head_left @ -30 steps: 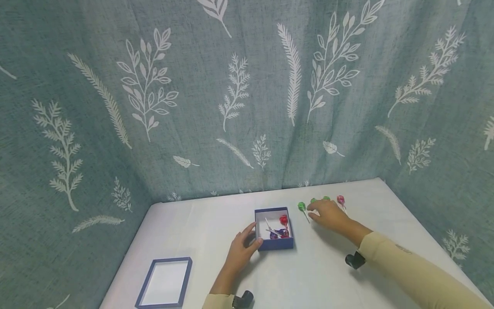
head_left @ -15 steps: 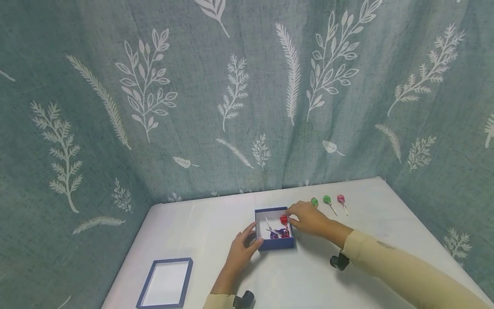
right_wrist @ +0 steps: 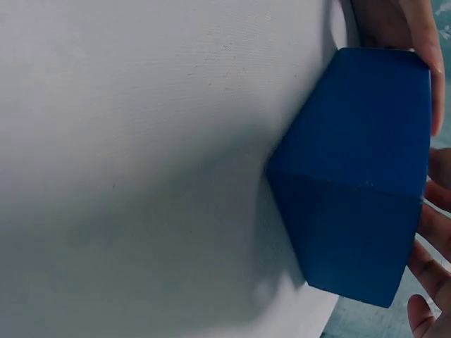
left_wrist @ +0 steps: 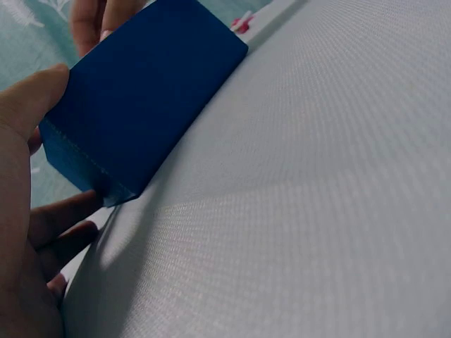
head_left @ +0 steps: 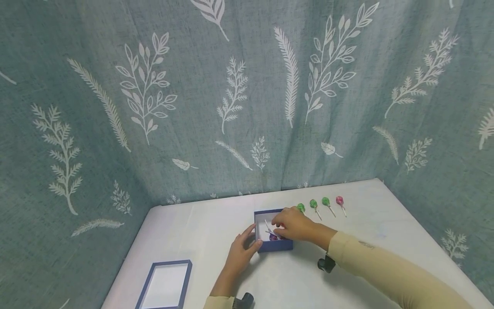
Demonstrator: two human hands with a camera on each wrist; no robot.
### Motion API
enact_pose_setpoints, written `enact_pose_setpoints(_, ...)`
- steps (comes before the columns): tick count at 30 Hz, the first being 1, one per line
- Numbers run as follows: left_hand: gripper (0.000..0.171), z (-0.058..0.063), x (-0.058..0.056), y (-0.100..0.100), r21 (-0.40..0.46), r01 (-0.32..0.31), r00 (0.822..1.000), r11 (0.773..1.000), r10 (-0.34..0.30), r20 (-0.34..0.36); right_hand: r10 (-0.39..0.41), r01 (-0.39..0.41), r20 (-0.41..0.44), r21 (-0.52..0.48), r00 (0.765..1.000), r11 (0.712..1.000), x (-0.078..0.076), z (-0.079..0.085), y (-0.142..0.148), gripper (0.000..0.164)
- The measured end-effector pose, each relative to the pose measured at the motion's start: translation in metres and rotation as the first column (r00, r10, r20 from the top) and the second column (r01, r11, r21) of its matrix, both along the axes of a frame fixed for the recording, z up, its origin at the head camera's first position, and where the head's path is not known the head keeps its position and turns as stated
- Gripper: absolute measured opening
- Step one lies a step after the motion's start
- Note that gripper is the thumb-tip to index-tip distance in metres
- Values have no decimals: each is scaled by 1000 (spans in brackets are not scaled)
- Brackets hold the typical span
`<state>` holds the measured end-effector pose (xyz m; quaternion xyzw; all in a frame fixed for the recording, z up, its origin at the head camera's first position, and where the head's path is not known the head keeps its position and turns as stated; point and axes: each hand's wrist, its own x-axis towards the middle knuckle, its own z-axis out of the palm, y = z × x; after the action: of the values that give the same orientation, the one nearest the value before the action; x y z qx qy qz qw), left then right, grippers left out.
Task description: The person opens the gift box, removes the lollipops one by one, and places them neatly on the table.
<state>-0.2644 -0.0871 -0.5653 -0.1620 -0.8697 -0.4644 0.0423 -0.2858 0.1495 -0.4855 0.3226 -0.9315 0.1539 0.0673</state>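
Note:
A blue open-topped box (head_left: 275, 246) with a white inside stands on the white table. My left hand (head_left: 240, 254) grips its near left corner, thumb on the front rim and fingers along the left side; the left wrist view shows the thumb (left_wrist: 44, 93) against the blue wall. Over the right rim, my right hand (head_left: 294, 224) reaches into the box, index finger and thumb apart. Below its fingertips lies a purple-wrapped lollipop (head_left: 273, 237), with white sticks beside it. The right part of the box interior is hidden by this hand.
On the table beyond the right hand lie green lollipops (head_left: 313, 203) in a row and a pink lollipop (head_left: 339, 200) at its right end. A blue-rimmed white lid (head_left: 186, 279) lies at the front left. A patterned curtain (head_left: 239, 107) hangs behind the table.
My right hand has moved left from the lollipop row, over the box's right rim and into the box. It uncovers the green lollipops and now hides the red one. My left hand stays put.

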Motion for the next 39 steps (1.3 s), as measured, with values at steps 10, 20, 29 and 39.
enact_pose_setpoints(10,56,0,0,0,6,-4,1000,1000,3,8,1,-4,81,28,997,1000,0,-3,-11,21)
enact_pose_setpoints(20,56,1,0,0,6,0,1000,1000,0,-2,-44,42,52,36,998,998,-7,9,-15,15)
enact_pose_setpoints(29,57,2,1,0,-5,-9,1000,1000,9,8,-105,100,-44,-93,994,991,-15,11,-17,14)
enact_pose_setpoints(39,55,0,-1,0,-6,3,1000,1000,-4,-12,-114,114,-8,62,993,992,-14,4,-14,11)
